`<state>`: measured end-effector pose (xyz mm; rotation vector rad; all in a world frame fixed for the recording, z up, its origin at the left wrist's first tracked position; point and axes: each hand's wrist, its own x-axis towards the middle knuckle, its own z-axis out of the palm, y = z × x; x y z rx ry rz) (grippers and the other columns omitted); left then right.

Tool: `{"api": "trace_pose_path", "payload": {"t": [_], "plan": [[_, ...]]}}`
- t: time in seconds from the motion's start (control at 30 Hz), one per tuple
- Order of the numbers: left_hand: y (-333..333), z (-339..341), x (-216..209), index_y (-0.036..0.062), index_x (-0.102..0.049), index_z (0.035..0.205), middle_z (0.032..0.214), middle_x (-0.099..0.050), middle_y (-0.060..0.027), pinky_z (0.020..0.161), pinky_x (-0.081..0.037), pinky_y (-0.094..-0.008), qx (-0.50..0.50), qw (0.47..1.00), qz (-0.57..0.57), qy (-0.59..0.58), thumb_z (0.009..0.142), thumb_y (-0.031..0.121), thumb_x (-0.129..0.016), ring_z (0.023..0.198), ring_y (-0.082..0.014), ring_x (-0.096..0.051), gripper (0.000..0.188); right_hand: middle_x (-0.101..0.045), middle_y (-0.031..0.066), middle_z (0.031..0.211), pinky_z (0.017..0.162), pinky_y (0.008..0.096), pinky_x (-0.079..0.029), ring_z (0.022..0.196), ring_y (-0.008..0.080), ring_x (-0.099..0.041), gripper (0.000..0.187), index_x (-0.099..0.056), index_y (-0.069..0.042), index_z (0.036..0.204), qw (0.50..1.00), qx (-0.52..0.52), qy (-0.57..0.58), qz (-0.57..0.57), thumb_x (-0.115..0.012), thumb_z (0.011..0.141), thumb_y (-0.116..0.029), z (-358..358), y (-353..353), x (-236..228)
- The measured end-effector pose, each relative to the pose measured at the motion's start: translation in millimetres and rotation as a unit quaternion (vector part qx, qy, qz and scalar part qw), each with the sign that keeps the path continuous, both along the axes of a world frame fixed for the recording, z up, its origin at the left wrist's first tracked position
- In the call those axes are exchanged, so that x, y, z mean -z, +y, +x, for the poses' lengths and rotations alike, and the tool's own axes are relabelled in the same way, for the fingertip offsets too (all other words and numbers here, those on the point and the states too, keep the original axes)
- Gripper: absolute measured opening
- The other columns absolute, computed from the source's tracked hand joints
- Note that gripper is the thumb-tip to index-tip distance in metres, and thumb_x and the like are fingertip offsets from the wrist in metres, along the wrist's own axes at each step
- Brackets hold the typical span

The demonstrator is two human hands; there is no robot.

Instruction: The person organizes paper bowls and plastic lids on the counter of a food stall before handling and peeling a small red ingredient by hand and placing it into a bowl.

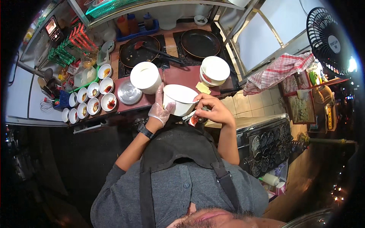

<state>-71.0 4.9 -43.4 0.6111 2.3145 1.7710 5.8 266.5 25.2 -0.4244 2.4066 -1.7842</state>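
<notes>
Left hand point(161, 108) in clear plastic glove point(156, 114) grips white round bowl point(180, 100), bare right hand point(213, 109) curls at its rim, hold unclear; slick glove could let bowl slip.

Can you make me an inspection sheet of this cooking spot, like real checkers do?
Surface: reddish counter, with two dark pans at the back; a spatula lies across the left one.
Things in hand: a white tub.
Clutter: small bowls with sauce on the left, a tub stack on the right.
Hands: gloved left hand holds the white tub; right hand is at its right side, grip unclear.
Cables: thin dark line, maybe a cord, near the fan.
Surroundings: checked cloth hanging right.
</notes>
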Motion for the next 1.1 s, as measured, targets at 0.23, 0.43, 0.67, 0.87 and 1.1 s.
{"api": "trace_pose_path", "payload": {"t": [0.23, 0.43, 0.67, 0.87, 1.1], "plan": [[11.2, 8.9, 25.3, 0.0193, -0.01, 0.153, 0.133, -0.043, -0.007, 0.093, -0.045, -0.0315, 0.098, 0.96, 0.154, -0.212, 0.079, 0.086, -0.056, 0.115, -0.0173, -0.049, 0.11, -0.06, 0.005, 0.114, 0.065, 0.0205, -0.043, 0.071, 0.003, -0.048, 0.021, -0.061, 0.0, 0.077, 0.949, 0.27, -0.003, -0.163, -0.076, 0.087, -0.01, -1.2, -54.8, 6.4], [13.7, 11.2, 14.8, 0.0208, -0.012, 0.152, 0.135, -0.043, -0.0068, 0.091, -0.046, -0.0316, 0.12, 0.938, 0.144, -0.292, 0.081, 0.08, -0.062, 0.117, -0.0185, -0.049, 0.105, -0.061, 0.0081, 0.118, 0.065, 0.0223, -0.043, 0.071, 0.0039, -0.049, 0.023, -0.059, 0.0, 0.075, 0.928, 0.349, 0.062, -0.115, -0.077, 0.087, -0.009, -4.6, -65.4, 9.1], [20.6, 14.7, 0.2, 0.0178, -0.007, 0.15, 0.136, -0.041, -0.0105, 0.106, -0.04, -0.0349, 0.077, 0.946, 0.147, -0.278, 0.092, 0.045, -0.075, 0.123, -0.0198, -0.045, 0.093, -0.062, 0.0091, 0.124, 0.063, 0.0212, -0.039, 0.073, 0.003, -0.046, 0.021, -0.06, 0.0, 0.076, 0.931, 0.341, 0.093, -0.095, -0.078, 0.086, -0.006, -5.5, -71.1, 2.0], [19.6, 15.6, -7.0, 0.0201, -0.009, 0.149, 0.133, -0.045, -0.0095, 0.099, -0.045, -0.0327, 0.066, 0.936, 0.159, -0.307, 0.098, 0.034, -0.071, 0.118, -0.0179, -0.049, 0.082, -0.062, 0.0103, 0.123, 0.064, 0.0222, -0.041, 0.072, 0.0047, -0.048, 0.022, -0.06, 0.001, 0.076, 0.938, 0.323, 0.109, -0.067, -0.079, 0.084, -0.007, -6.7, -70.2, 2.3], [17.8, 11.6, 8.5, 0.0225, -0.012, 0.151, 0.12, -0.051, -0.0057, 0.087, -0.048, -0.0253, 0.057, 0.928, 0.183, -0.32, 0.102, 0.032, -0.065, 0.101, -0.0118, -0.053, 0.073, -0.067, 0.0092, 0.106, 0.065, 0.0242, -0.045, 0.072, 0.0062, -0.053, 0.025, -0.061, -0.001, 0.087, 0.924, 0.338, 0.18, 0.014, -0.084, 0.079, -0.009, -9.1, -68.1, -0.8]]}}
